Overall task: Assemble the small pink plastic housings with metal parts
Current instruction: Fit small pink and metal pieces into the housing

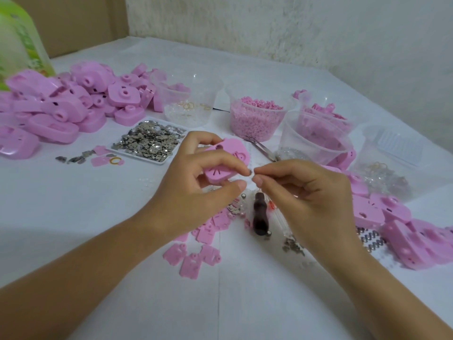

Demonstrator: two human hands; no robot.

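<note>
**One head view, forward and down**

Single wide-angle camera worn on the person's head, pitched down over the white-covered desk [73,192]. Close range: both forearms enter from the bottom edge. The left hand [196,182], gripping a flat pink plastic housing [228,155], and the right hand [306,192], pinching a tiny silver metal part [249,172], meet near frame centre. Top of frame is a rough whitewashed wall [294,25], with a brown cardboard panel [73,20] top left. View is rolled: the desk's back edge slopes down to the right. A green-and-white plastic bottle [19,40] is blurred and cut by the left edge.
</note>
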